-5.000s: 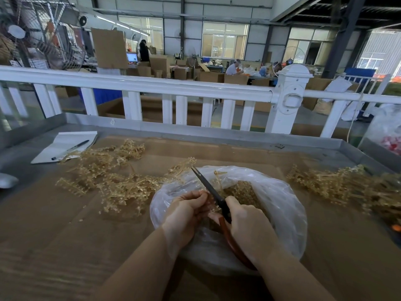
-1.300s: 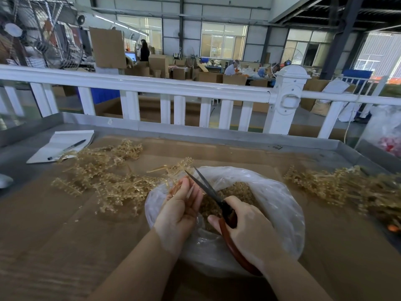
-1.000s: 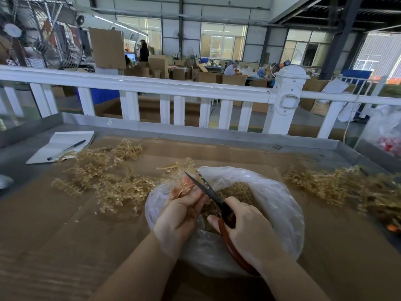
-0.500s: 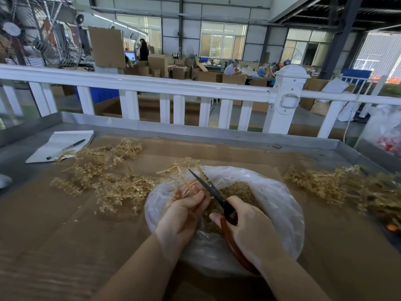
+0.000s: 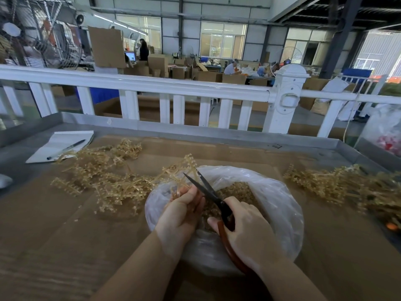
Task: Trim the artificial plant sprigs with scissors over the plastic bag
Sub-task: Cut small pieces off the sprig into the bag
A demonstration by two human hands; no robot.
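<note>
White railing (image 5: 152, 88), warehouse windows (image 5: 223, 40), stacked cardboard boxes (image 5: 158, 66)

Left hand (image 5: 181, 210) curled, pinching, right hand (image 5: 243, 224) gripping, forearms converging

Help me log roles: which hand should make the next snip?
Right. The right hand grips the scissors, blades open at the sprig the left hand holds over the plastic bag.

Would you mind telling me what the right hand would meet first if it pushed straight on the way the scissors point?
Most likely the sprig held by the left hand: the right hand aims the open scissors up and left at it, above the plastic bag. Depth is unclear.
</note>
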